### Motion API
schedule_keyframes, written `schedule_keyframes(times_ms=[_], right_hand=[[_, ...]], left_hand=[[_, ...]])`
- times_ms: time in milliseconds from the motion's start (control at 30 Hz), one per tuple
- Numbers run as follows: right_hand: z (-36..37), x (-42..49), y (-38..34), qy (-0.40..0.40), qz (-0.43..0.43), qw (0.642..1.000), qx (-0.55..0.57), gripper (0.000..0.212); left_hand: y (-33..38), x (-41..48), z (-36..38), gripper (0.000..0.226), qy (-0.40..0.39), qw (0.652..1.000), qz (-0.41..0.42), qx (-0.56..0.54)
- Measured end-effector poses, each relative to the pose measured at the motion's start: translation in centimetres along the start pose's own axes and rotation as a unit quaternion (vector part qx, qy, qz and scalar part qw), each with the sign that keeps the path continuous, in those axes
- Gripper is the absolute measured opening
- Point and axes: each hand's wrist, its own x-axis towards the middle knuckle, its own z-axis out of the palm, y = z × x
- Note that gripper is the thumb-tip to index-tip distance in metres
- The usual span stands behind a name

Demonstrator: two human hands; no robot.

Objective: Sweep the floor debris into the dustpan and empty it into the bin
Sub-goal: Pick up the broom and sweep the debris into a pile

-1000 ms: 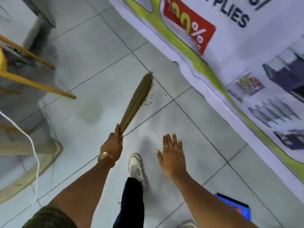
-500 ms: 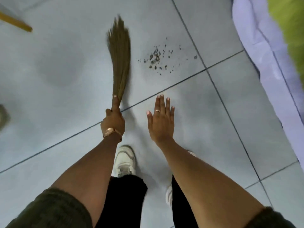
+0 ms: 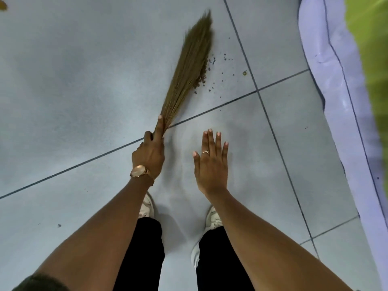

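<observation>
The left hand [image 3: 149, 154] was wrapped tight around the bound end of a straw broom [image 3: 190, 66], with the index finger laid straight along the bundle. A gold-toned watch [image 3: 138, 171] sat on that wrist. The broom slanted away and to the right, its fanned bristles lying against the pale tiled floor [image 3: 73, 91]. Along the right edge of the bristles lay the debris [image 3: 206, 73]: a dense line of dark crumbs touching the straw, with looser specks scattered further right toward a dark grout line, and 1 yellowish bit [image 3: 244, 73] just beside that line.

The right hand [image 3: 211, 164] held nothing; it hovered palm down with the fingers straight and nearly together, the thumb set slightly apart. A thin ring [image 3: 205, 152] showed on 1 finger.

Below the hands, 2 white shoes [image 3: 212, 217] and black trouser legs [image 3: 144, 255] stood on the tiles. A white and lime-green sheet [image 3: 340, 85] ran along the right side of the floor, well apart from the crumbs.
</observation>
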Motion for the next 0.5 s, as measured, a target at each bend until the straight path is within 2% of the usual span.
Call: schedule_keyframes(times_ms=[167,233,400,500], right_hand=[[-3.3,-1.5,-1.4,0.039,0.016,0.998,0.049,0.059],[-3.7,-1.7,-1.7,0.048,0.017,0.997,0.058,0.059],[-2.3,-0.7,-1.0,0.058,0.047,0.995,0.070,0.060],[-0.4,-0.2,0.1,0.039,0.056,0.996,0.064,0.060]], left_hand=[[-0.5,-1.3,-2.8,0.063,-0.003,0.996,0.081,-0.042],[-0.3,-1.1,-3.2,0.060,-0.032,0.991,0.127,-0.037],[-0.8,0.9,-0.1,0.060,-0.147,0.966,0.197,0.079],[-1.9,3.2,2.2,0.058,-0.184,0.957,0.178,0.138]])
